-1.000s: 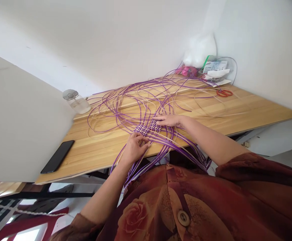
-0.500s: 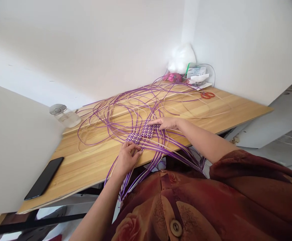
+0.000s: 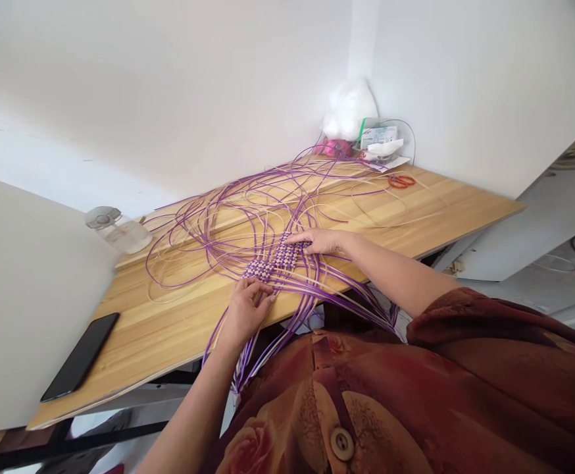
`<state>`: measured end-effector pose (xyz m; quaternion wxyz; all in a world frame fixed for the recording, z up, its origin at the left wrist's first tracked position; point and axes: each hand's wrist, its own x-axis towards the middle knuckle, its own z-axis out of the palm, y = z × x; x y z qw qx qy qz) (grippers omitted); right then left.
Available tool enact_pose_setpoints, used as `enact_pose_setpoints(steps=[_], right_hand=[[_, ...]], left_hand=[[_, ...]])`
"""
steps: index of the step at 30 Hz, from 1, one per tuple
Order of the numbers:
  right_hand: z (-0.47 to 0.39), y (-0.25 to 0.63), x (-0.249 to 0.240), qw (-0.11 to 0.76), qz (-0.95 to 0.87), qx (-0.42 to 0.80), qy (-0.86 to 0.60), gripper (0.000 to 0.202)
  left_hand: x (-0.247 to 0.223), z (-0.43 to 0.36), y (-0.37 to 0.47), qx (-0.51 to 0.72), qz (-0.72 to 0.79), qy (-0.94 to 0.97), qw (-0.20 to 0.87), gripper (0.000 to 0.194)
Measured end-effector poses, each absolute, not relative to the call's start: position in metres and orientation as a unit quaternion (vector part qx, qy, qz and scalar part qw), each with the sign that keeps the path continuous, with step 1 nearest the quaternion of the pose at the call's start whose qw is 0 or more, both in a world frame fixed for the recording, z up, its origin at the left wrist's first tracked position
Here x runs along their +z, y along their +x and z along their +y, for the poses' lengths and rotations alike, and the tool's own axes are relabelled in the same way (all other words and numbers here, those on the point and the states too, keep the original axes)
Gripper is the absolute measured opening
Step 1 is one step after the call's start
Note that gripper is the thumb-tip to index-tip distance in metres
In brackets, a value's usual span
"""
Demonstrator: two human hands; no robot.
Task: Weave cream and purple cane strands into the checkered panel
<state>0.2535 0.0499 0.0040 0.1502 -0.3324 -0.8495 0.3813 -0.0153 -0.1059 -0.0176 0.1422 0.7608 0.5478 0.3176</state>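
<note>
With the woven panel (image 3: pixel 287 258) flat on the desk (image 3: pixel 169 342) near its front edge, I lay my right hand (image 3: pixel 320 241) unclenched on top, apparently to steady it, while my left hand (image 3: pixel 249 304) curls at the panel's near edge, possibly pinching strands (image 3: pixel 334 297), though I cannot tell.

Bright, soft light — white bag (image 3: pixel 349 108) nearly washed out, edges stretched

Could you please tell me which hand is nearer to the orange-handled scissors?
The right hand: it rests on the woven piece, left of the scissors and nearer the person. The left hand is farther off that way, at the woven piece's near edge.
</note>
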Motion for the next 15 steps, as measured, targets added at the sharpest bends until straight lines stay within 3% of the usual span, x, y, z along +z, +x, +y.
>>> enact_pose_setpoints(steps=[7, 15], right_hand=[[0.0469, 0.2597, 0.0097, 0.133, -0.850, 0.421, -0.288, 0.090], [0.0483, 0.2633, 0.0123, 0.114, -0.857, 0.425, -0.267, 0.089]], left_hand=[[-0.0169, -0.1081, -0.0147, 0.321, 0.547, 0.760, 0.143, 0.010], [-0.0186, -0.1064, -0.0170, 0.318, 0.546, 0.760, 0.150, 0.009]])
